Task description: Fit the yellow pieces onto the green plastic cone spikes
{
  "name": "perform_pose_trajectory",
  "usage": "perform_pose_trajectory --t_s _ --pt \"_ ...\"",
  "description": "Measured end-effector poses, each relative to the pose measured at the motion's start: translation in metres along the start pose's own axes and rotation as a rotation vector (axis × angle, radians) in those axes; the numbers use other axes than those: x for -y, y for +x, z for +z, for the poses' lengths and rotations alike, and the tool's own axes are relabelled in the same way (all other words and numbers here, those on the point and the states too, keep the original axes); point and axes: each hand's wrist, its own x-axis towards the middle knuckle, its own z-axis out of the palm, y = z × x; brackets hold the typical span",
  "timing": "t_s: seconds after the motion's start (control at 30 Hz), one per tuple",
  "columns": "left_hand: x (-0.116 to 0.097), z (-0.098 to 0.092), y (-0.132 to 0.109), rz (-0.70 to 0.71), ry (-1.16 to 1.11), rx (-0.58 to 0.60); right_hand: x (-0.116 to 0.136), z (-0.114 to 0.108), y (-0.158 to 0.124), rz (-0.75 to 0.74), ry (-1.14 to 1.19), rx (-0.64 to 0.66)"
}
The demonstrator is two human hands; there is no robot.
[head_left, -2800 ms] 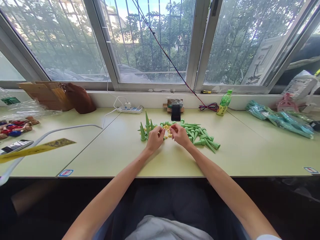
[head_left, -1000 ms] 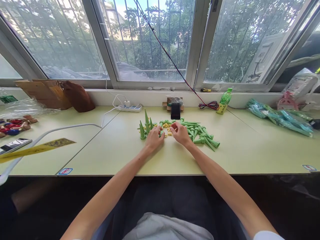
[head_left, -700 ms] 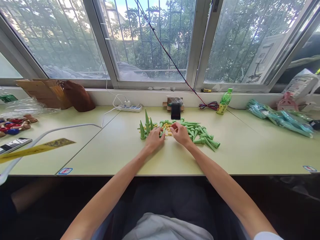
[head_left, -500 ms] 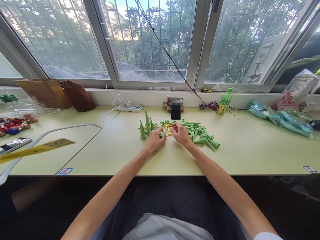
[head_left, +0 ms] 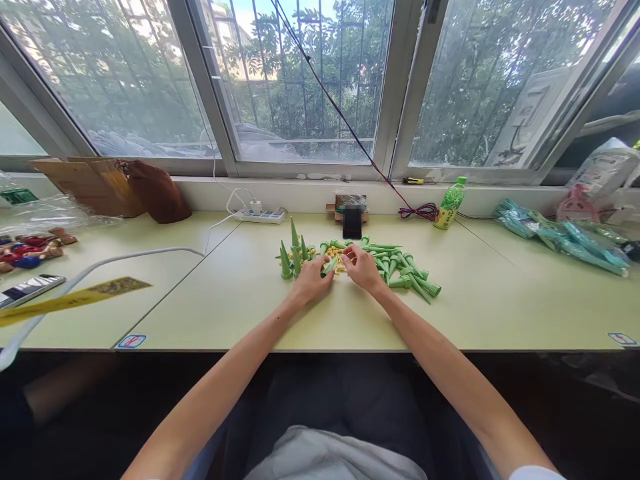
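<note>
My left hand (head_left: 312, 280) is closed around a green plastic spike (head_left: 330, 266), whose pale green end shows past the thumb. Facing it, my right hand (head_left: 361, 267) has its thumb and fingertips pinched together; whatever lies between them is too small to name. Small yellow plastic pieces (head_left: 341, 269) lie scattered on the table between and behind the hands. Several green spikes (head_left: 285, 261) stand points up to the left of my left hand. A loose pile of more green spikes (head_left: 410, 272) lies to the right of my right hand.
A phone (head_left: 352, 223) leans against a small box behind the pieces. A green drink bottle (head_left: 450, 204) and a power strip (head_left: 260, 215) stand by the windowsill. At left a white cable (head_left: 135, 254) and yellow tape (head_left: 80, 300) cross the pale table (head_left: 210, 313); bagged items (head_left: 565, 237) lie right.
My left hand has shifted very slightly to the right, with the green spike in it turned a little. My right hand stays almost where it was, still pinched.
</note>
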Motion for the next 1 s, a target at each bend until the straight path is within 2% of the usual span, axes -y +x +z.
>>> perform_pose_trajectory --t_s 0.1,0.3,0.6,1.0 --pt "0.001 0.001 0.002 -0.004 -0.056 -0.026 0.000 0.000 0.000 -0.001 -0.002 -0.010" --pt "0.001 0.001 0.005 -0.110 -0.226 -0.104 0.005 0.000 -0.001 -0.019 0.012 -0.054" --pt "-0.001 -0.001 0.005 -0.177 -0.388 -0.088 0.012 -0.002 -0.003 -0.048 0.023 -0.092" --pt "-0.004 -0.003 0.004 -0.198 -0.507 -0.071 0.011 -0.001 -0.004 -0.059 0.018 -0.022"
